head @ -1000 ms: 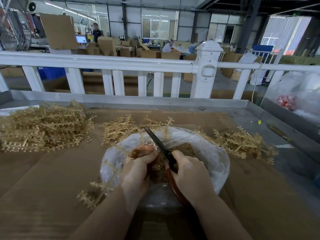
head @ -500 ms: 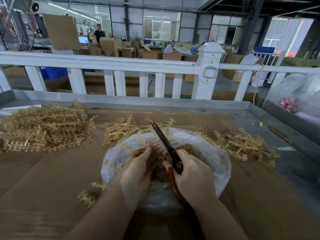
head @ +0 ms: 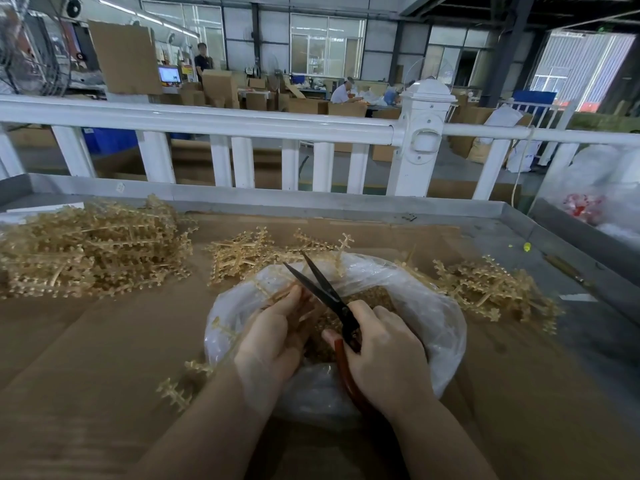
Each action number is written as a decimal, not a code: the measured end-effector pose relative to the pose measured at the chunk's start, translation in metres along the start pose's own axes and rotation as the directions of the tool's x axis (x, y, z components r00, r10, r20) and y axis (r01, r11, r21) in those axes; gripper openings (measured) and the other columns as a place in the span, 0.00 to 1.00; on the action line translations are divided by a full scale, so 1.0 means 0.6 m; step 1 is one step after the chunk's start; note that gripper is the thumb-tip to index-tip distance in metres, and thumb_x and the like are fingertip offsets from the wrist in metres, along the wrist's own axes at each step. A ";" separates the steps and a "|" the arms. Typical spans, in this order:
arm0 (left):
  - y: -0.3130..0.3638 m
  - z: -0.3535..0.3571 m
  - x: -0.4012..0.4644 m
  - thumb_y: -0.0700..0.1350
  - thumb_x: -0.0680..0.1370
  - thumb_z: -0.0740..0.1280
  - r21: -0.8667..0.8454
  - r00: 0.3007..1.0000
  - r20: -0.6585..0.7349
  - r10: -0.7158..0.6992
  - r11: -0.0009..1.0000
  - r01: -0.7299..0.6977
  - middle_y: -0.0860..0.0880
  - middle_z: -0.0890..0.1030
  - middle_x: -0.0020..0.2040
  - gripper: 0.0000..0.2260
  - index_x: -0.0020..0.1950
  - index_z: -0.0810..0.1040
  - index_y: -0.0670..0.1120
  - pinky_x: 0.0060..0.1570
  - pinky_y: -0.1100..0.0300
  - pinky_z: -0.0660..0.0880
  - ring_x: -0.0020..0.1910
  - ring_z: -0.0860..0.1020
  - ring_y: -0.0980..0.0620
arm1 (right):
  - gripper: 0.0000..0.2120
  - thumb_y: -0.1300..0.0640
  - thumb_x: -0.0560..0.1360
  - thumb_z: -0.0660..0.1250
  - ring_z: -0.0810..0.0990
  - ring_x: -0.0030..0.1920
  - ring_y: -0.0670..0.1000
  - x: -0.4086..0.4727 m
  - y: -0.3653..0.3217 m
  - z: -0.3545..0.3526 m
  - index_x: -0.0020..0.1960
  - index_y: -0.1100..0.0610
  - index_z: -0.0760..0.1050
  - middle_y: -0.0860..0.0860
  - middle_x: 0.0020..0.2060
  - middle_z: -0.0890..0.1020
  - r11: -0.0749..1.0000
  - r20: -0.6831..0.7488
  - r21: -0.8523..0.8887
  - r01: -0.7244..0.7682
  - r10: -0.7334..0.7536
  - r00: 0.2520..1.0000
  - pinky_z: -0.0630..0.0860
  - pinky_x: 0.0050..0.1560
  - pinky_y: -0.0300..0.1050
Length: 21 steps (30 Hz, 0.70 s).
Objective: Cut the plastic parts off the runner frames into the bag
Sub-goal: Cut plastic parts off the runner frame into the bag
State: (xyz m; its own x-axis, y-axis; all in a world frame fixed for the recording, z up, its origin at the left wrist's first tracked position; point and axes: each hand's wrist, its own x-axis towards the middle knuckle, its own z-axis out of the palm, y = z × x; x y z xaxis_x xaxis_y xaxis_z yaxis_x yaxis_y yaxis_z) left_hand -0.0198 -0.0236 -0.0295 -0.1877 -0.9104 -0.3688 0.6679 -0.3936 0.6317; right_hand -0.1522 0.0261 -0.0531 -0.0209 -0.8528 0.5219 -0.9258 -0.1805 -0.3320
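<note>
Cardboard-covered table [head: 104, 341]: left hand [head: 273, 337] pinches runner frame [head: 277, 294] over bag [head: 433, 317]; right hand [head: 388, 355] grips scissors [head: 325, 292], blades apart.

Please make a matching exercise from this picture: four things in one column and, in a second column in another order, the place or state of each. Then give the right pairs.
Things:
1. scissors
2. plastic bag
3. big heap of runner frames
4. left hand

Places or states:
A. lies far left on the cardboard
B. blades apart, held by the right hand
C. open, with cut parts inside
D. holds a frame over the bag

Pairs: 1-B, 2-C, 3-A, 4-D
</note>
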 end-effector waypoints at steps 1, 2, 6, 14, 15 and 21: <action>0.000 -0.003 -0.001 0.35 0.77 0.63 0.003 1.000 0.023 0.005 1.000 -0.006 0.42 0.84 0.46 0.07 0.51 0.80 0.39 0.37 0.59 0.80 0.40 0.84 0.50 | 0.16 0.40 0.74 0.62 0.76 0.44 0.49 0.000 0.000 0.000 0.56 0.50 0.73 0.48 0.42 0.78 1.000 -0.001 0.002 -0.005 0.005 1.000 0.75 0.44 0.43; 0.000 -0.007 -0.001 0.32 0.75 0.63 0.006 0.999 0.045 0.009 1.000 -0.009 0.42 0.84 0.47 0.09 0.52 0.79 0.38 0.36 0.61 0.80 0.42 0.84 0.50 | 0.16 0.41 0.75 0.63 0.76 0.45 0.49 -0.001 0.000 0.000 0.56 0.50 0.73 0.48 0.42 0.78 1.000 -0.002 0.002 -0.006 0.006 1.000 0.75 0.44 0.42; -0.005 -0.011 -0.002 0.29 0.67 0.66 0.046 0.997 0.073 0.028 0.998 -0.031 0.40 0.83 0.47 0.13 0.51 0.78 0.35 0.36 0.63 0.81 0.43 0.83 0.48 | 0.17 0.40 0.75 0.63 0.76 0.46 0.47 -0.001 0.001 0.000 0.57 0.49 0.74 0.46 0.44 0.78 1.000 0.013 0.007 -0.019 0.019 1.000 0.75 0.45 0.40; 0.010 -0.005 0.003 0.29 0.70 0.67 0.035 0.990 -0.020 0.137 0.990 -0.136 0.43 0.83 0.38 0.11 0.52 0.77 0.36 0.31 0.64 0.79 0.32 0.83 0.52 | 0.16 0.38 0.73 0.62 0.76 0.44 0.46 0.000 0.004 -0.002 0.53 0.48 0.74 0.44 0.41 0.78 0.998 -0.027 0.037 -0.042 0.043 0.999 0.73 0.44 0.39; 0.012 -0.004 0.004 0.29 0.72 0.67 0.025 0.988 -0.013 0.153 0.988 -0.152 0.43 0.83 0.38 0.09 0.51 0.77 0.36 0.32 0.64 0.80 0.33 0.83 0.52 | 0.17 0.37 0.73 0.61 0.76 0.44 0.46 0.000 0.004 -0.002 0.53 0.48 0.74 0.44 0.41 0.77 0.998 -0.032 0.041 -0.041 0.042 0.999 0.74 0.43 0.40; 0.016 -0.001 0.000 0.30 0.75 0.65 0.016 0.990 -0.012 0.142 0.990 -0.142 0.44 0.83 0.34 0.05 0.46 0.78 0.36 0.31 0.64 0.79 0.30 0.82 0.53 | 0.17 0.37 0.72 0.63 0.76 0.43 0.47 -0.002 0.008 -0.002 0.53 0.48 0.74 0.44 0.40 0.77 1.000 -0.021 0.027 -0.007 0.008 1.000 0.72 0.41 0.39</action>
State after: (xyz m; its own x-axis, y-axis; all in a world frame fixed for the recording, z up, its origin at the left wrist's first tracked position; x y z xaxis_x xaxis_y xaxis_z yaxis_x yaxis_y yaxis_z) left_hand -0.0129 -0.0274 -0.0239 -0.0821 -0.9554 -0.2837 0.6758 -0.2626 0.6887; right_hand -0.1568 0.0270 -0.0546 -0.0358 -0.8438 0.5355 -0.9153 -0.1874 -0.3564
